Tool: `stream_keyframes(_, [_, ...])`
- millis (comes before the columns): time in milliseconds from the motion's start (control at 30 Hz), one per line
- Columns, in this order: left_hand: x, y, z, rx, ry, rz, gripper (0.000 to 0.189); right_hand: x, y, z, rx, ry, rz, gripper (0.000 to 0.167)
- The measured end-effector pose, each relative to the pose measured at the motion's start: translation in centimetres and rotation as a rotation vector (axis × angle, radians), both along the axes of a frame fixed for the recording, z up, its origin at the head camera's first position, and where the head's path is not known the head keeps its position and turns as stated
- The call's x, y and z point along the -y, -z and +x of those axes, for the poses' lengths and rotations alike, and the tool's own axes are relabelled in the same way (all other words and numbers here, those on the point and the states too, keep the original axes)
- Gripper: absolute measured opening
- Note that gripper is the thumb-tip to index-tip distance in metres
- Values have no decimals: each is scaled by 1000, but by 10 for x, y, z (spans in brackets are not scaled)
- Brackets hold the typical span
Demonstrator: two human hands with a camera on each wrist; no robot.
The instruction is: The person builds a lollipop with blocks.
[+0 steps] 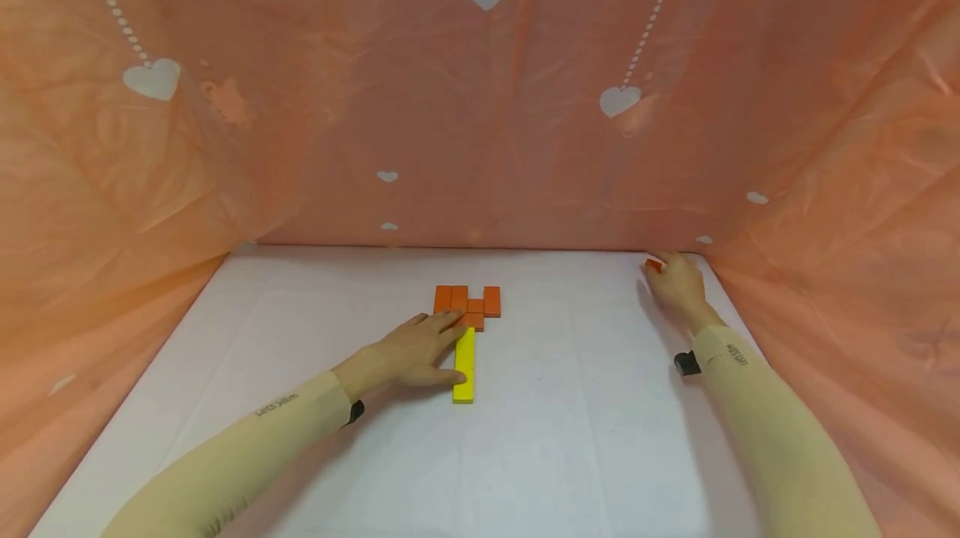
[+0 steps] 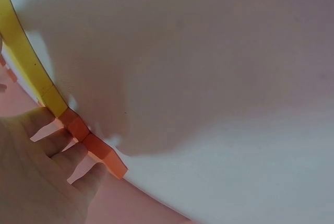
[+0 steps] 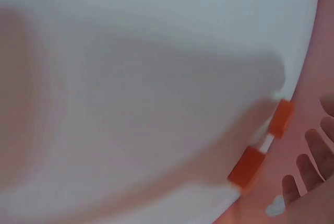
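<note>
My left hand lies over a long yellow block, its fingertips reaching the orange blocks set together beyond it. In the left wrist view, the fingers of that hand are spread and loosely extended along the yellow strip and the orange pieces. At the far right corner, my right hand is beside a small orange block. The right wrist view shows two orange blocks, one nearer and one farther, with the right hand's fingers extended and apart from both.
A white surface lies under the blocks. Pink-orange sheeting with white hearts rises behind it and along both sides. The right hand is close to the surface's back edge.
</note>
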State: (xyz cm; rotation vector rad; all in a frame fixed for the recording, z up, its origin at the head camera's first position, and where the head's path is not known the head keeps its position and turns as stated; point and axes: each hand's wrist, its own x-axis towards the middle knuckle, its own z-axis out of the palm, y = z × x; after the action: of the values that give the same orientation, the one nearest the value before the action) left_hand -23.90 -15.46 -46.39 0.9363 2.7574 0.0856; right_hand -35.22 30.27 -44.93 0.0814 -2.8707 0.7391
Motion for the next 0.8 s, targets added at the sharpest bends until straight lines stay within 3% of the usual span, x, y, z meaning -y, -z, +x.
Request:
stream_keyframes(433, [-1,-6,2,9,-1,14,89,-15,6,-5,191,8,89,48])
stream_keyframes(533, [-1,-6,2,6,2,16,89,-15,7,-4,179,11,85,44])
stream_keyframes(800, [0,-5,1,19,5,2,91,-13,13,-2,46,-1,62,34])
